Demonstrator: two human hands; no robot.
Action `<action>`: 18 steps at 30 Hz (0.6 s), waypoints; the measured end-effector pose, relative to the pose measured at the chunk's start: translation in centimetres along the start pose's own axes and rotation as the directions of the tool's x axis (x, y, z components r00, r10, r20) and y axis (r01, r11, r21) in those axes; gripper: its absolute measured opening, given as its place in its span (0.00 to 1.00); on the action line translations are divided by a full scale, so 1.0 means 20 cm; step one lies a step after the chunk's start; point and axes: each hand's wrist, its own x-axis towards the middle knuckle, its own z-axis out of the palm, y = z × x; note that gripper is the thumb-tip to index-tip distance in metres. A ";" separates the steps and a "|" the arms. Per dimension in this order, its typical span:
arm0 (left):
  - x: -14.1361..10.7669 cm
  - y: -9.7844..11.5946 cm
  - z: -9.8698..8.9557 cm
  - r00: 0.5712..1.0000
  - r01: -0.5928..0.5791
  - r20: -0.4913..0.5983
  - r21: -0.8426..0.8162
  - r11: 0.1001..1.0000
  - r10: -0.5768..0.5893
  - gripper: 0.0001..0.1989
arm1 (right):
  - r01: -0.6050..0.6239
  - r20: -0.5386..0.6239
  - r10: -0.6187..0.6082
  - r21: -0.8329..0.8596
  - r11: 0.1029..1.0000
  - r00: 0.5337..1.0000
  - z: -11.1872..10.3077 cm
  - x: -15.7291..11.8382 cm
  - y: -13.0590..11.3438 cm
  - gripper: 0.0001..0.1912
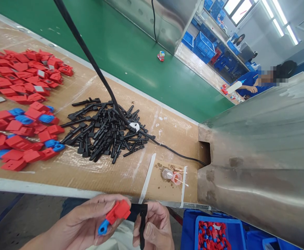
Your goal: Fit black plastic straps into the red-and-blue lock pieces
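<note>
Near the bottom centre, my left hand [86, 217] is closed round a red part [119, 211] that has a blue ring-shaped piece [103, 227] at its lower end. Just to the right, my right hand [155, 227] pinches a black plastic part [142, 222], held upright with its top end close to the red part. Whether the two parts touch is hard to tell. Beyond my hands lies a pile of black parts [107, 130] on the cardboard-covered bench [89, 177]. Red parts with blue pieces [24, 132] lie at the left, behind them a pile of red parts [24, 74].
A black cable [94, 66] crosses the bench. A small pink cup [177, 178] with cotton swabs stands near the front edge. Blue bins [219, 222] holding red parts are at the lower right, below a metal housing [258, 149]. A person [253, 83] sits beyond the green belt [131, 62].
</note>
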 end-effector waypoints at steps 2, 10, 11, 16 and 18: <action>0.00 0.01 0.01 0.998 -0.032 0.055 0.065 0.997 0.029 0.27 | -0.002 -0.009 0.002 0.004 1.000 1.000 -0.01 -0.01 0.00 0.21; -0.12 0.04 0.16 0.984 -0.172 -0.002 0.286 0.943 0.180 0.32 | 0.009 -0.065 -0.006 0.036 0.999 0.998 0.04 0.00 -0.05 0.20; -0.12 0.04 0.16 0.982 -0.180 0.005 0.303 0.936 0.188 0.32 | 0.010 -0.070 -0.008 0.033 0.999 0.998 0.04 0.00 -0.05 0.20; -0.06 0.05 0.10 0.963 -0.263 0.172 0.409 0.874 0.209 0.30 | 0.090 -0.187 -0.074 0.078 0.993 0.980 -0.01 -0.01 0.05 0.23; -0.03 0.05 0.07 0.948 -0.294 0.248 0.447 0.845 0.199 0.30 | 0.119 -0.246 -0.092 0.097 0.988 0.965 -0.04 -0.03 0.11 0.24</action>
